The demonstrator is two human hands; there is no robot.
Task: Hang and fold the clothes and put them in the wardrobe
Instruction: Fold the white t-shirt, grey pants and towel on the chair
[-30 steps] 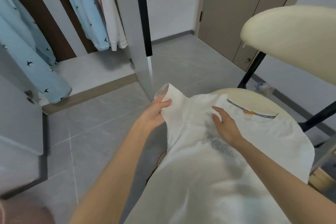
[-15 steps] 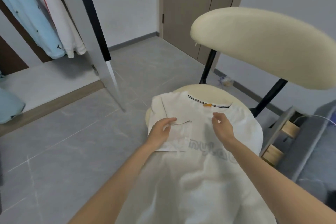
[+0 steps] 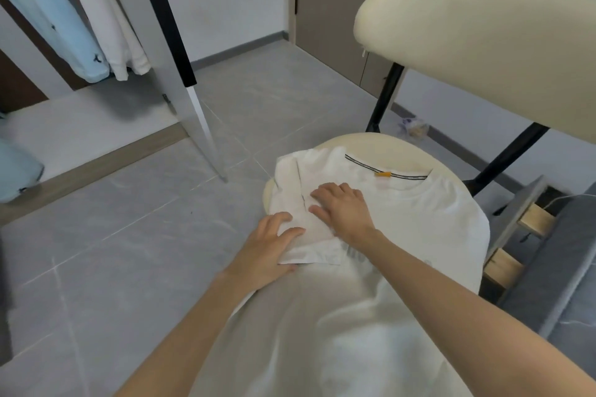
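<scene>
A white T-shirt (image 3: 419,222) lies face up on the cream chair seat (image 3: 358,141), its neck band toward the backrest and its lower part hanging down toward me. Its left sleeve is folded inward over the chest. My left hand (image 3: 274,245) holds the folded sleeve's outer edge, fingers on top and thumb under the hem. My right hand (image 3: 345,209) lies flat on the folded sleeve, fingers spread. The open wardrobe (image 3: 80,126) is at the far left, with a light-blue shirt (image 3: 64,16) and a white garment (image 3: 119,26) hanging in it.
The chair's cream backrest (image 3: 483,42) rises at the right on black legs. The wardrobe door edge (image 3: 161,26) stands between the chair and the wardrobe. Grey furniture (image 3: 548,267) stands close at the right. Another light-blue garment (image 3: 16,167) hangs low at the far left. A small bag (image 3: 416,127) lies by the wall.
My left hand brought the sleeve over onto the shirt's chest. My right hand moved left onto the folded sleeve and flattened. The view swung right, toward the chair.
</scene>
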